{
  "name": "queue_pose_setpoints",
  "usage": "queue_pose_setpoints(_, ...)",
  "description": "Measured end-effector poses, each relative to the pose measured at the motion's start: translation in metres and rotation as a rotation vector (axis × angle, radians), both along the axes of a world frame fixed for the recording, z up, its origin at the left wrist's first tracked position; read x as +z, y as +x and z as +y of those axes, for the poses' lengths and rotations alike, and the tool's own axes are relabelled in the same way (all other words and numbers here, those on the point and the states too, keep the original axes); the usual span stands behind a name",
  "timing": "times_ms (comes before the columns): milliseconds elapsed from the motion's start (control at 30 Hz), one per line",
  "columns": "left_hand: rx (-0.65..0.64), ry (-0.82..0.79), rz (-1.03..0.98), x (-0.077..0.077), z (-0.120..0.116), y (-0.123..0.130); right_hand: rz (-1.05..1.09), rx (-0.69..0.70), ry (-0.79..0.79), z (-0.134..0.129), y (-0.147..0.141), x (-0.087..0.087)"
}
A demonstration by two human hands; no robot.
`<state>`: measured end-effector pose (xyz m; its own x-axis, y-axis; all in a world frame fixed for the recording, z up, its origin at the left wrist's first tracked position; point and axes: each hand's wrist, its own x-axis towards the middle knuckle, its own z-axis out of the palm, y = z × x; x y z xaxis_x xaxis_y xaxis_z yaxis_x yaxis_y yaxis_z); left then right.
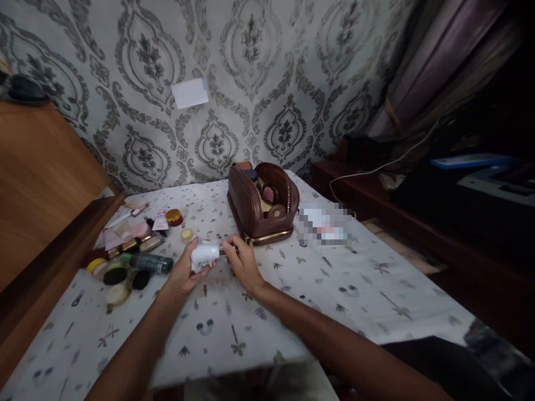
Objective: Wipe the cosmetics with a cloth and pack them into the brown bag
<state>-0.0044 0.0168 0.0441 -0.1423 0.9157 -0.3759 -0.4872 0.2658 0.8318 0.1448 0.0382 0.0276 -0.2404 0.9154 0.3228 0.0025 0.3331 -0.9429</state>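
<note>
I watch through one camera worn on the person's head, facing forward and angled down over the table (334, 273). The forearms (309, 328) enter at the bottom edge, close to my lens, and run up to the left hand (186, 270) and right hand (246, 267) near the middle. My view is wide, reaching past the table to the patterned wall (284, 89) across the top.

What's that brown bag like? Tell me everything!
The brown bag looks like shiny leather. It stands upright on the patterned tablecloth, its top wide open, with gold-coloured zip teeth along the edges. Another gold-coloured zip runs near the bottom, and a small front flap has a round stud. Inside are several things, including a pink item. The right hand is close to its near corner; I can't tell if they touch.
</note>
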Motion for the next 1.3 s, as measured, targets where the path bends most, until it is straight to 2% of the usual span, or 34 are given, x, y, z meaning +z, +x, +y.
queue_pose_setpoints(100, 0.066, 0.003, 0.007, -0.005, 0.003, 0.000, 0.025, 0.008, -0.021, 0.005, 0.000, -0.001)
queue_pose_setpoints(200, 0.074, 0.042, 0.046, -0.009, 0.005, 0.001, 0.059, 0.020, -0.089, 0.010, 0.000, -0.004)
queue_pose_setpoints(433, 0.133, 0.117, 0.271, -0.008, 0.005, 0.002, 0.111, 0.074, -0.226, 0.015, -0.002, -0.012)
queue_pose_setpoints(600, -0.028, 0.243, 0.389, -0.004, -0.001, -0.004, 0.103, 0.053, -0.190, 0.017, -0.003, -0.012)
queue_pose_setpoints(667, -0.146, 0.353, 0.546, 0.001, -0.004, -0.007, 0.106, 0.050, -0.229, 0.019, -0.003, -0.013)
queue_pose_setpoints(767, -0.293, 0.540, 0.883, 0.013, -0.009, -0.010, 0.126, 0.045, -0.366, 0.023, -0.004, -0.016)
queue_pose_setpoints(867, -0.378, 0.611, 1.048, 0.022, -0.012, -0.009, 0.128, 0.049, -0.455, 0.026, -0.005, -0.019)
queue_pose_setpoints(933, -0.403, 0.603, 1.049, 0.023, -0.012, -0.008, 0.121, 0.062, -0.484, 0.027, -0.005, -0.019)
queue_pose_setpoints(1067, -0.314, 0.534, 0.917, 0.016, -0.011, -0.006, 0.138, 0.071, -0.494, 0.027, -0.004, -0.016)
queue_pose_setpoints(1200, -0.310, 0.345, 0.700, 0.006, -0.010, -0.005, 0.109, 0.058, -0.235, 0.025, 0.000, -0.010)
queue_pose_setpoints(1300, -0.300, 0.302, 0.637, 0.004, -0.010, -0.002, 0.045, -0.017, -0.041, 0.024, 0.003, -0.007)
